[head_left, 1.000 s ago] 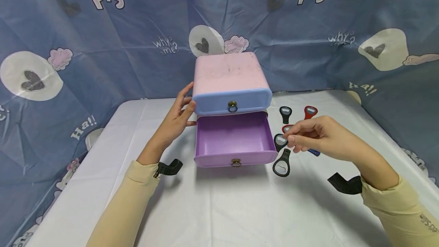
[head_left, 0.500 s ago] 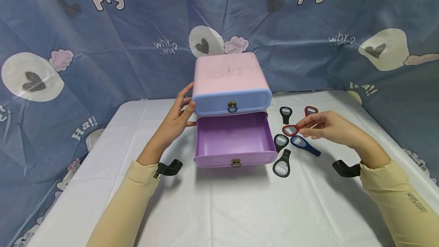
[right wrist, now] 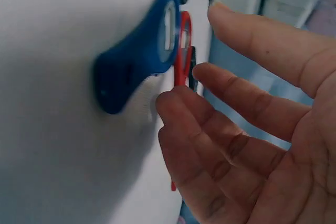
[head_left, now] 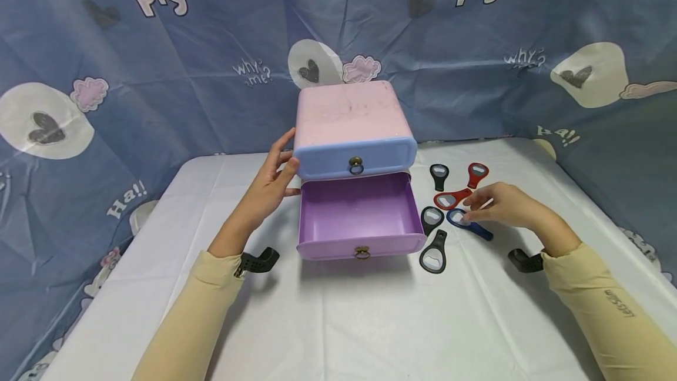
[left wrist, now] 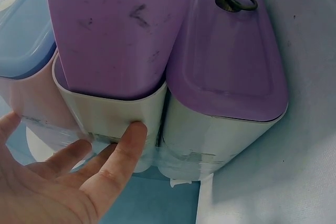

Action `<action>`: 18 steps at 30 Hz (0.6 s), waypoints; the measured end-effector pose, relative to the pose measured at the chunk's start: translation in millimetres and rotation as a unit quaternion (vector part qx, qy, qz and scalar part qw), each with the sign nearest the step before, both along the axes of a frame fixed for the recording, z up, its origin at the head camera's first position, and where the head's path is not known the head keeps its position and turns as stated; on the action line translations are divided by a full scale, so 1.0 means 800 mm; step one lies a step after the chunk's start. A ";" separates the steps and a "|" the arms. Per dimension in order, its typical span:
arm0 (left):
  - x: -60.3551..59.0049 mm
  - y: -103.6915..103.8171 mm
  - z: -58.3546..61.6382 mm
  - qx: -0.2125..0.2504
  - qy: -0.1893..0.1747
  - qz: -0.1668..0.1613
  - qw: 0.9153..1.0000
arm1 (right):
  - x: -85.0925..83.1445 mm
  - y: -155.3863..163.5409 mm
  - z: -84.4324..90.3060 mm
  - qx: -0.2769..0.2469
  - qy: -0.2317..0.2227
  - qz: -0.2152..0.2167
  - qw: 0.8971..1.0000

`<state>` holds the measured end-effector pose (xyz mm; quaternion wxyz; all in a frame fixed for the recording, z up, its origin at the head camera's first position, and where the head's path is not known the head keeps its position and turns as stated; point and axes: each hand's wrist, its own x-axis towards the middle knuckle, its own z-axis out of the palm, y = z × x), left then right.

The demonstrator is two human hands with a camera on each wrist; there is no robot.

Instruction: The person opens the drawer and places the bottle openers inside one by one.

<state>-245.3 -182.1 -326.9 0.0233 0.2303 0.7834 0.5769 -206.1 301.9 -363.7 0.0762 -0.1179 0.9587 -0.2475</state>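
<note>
My left hand (head_left: 261, 196) rests with its fingers against the left side of a small drawer cabinet (head_left: 349, 110). In the left wrist view a fingertip touches the white casing of the middle tier. Its purple drawer (head_left: 362, 216) is pulled out, and no item shows inside. My right hand (head_left: 505, 207), fingers loosely bent and holding nothing, hovers by the blue bottle opener (head_left: 478, 230). Beside that lie a red bottle opener (head_left: 462, 195) and a second red one (head_left: 472, 181) farther back. Several black bottle openers (head_left: 441, 240) lie near the cabinet's right side.
The blue top drawer (head_left: 328, 162) is closed. Under the open drawer sits another purple drawer (left wrist: 231, 72), closed, seen in the left wrist view. A white cloth (head_left: 370, 322) covers the table, and a blue printed curtain (head_left: 211, 34) hangs behind.
My right hand has moved right, away from the cabinet, passing the red opener and ending by the blue one. My left hand keeps its place on the cabinet.
</note>
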 end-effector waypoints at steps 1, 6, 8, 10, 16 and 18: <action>0.000 0.000 0.000 0.001 0.000 0.000 1.000 | 0.000 -0.001 -0.002 0.003 -0.002 0.000 1.000; 0.001 0.000 -0.001 0.001 -0.002 -0.001 1.000 | -0.001 -0.006 -0.008 0.012 -0.016 -0.003 1.000; 0.002 -0.001 -0.002 0.000 -0.003 0.000 1.000 | -0.001 -0.007 -0.010 0.015 -0.016 -0.002 1.000; 0.002 -0.001 -0.002 -0.001 -0.003 0.002 1.000 | -0.001 -0.009 -0.012 0.017 -0.013 0.001 1.000; 0.001 0.000 -0.001 -0.001 0.000 0.003 1.000 | 0.000 -0.014 -0.014 0.031 0.008 0.008 0.999; 0.001 0.001 0.000 0.000 0.002 0.004 1.000 | 0.001 -0.016 -0.013 0.036 0.021 0.011 0.999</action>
